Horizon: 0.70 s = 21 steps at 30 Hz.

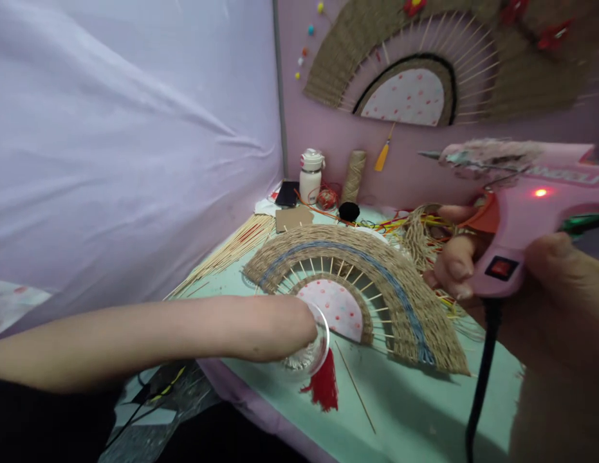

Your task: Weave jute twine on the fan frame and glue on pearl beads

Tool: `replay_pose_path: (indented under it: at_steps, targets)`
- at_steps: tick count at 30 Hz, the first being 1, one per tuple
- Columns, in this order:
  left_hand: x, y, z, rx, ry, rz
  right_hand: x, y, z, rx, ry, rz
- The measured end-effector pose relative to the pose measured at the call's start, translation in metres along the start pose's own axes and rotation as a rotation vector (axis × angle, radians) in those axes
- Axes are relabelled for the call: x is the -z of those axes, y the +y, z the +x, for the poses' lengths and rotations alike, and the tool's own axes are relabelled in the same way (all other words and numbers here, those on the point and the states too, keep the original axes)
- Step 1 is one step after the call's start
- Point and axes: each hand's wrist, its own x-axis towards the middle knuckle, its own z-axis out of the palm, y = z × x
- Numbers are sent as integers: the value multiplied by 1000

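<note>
In my right hand [466, 260] is a pink hot glue gun [525, 212], its red light lit and its nozzle pointing left, held above the table. My fingers wrap its handle near the orange trigger. My left hand [292, 325] dips into a clear round tub [323, 347] with whitish contents, and its fingers are hidden inside. Behind the tub lies a woven twine fan [405, 292] with a blue band, bare sticks and a dotted half-round centre [335, 305]. A red tassel [323, 386] lies beside the tub.
A thin stick [356, 387] lies at the front. Bundled sticks [226, 251], a white bottle [310, 177], a twine spool [353, 177] and tangled cords [422, 238] line the back. Another woven fan [328, 77] hangs on the wall. The gun's black cable [485, 373] hangs at right.
</note>
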Motion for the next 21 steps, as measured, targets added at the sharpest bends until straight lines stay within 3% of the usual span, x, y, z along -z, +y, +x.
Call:
replay_pose_path:
  at_steps: [3,8,15,18,21]
  targets:
    - [-17,-2,11,-99,-275,384,1,-1,-1,8,-43,18]
    - [-35,-11,23,-139,-394,613,3,0,1,-62,-166,103]
    - [-64,-31,32,-205,-242,629,1,2,0,-116,-157,146]
    - [-72,-40,33,-212,-230,612,-1,3,-2,-150,-148,170]
    - [-77,-48,31,-173,-128,443,-2,4,-2,-135,-121,194]
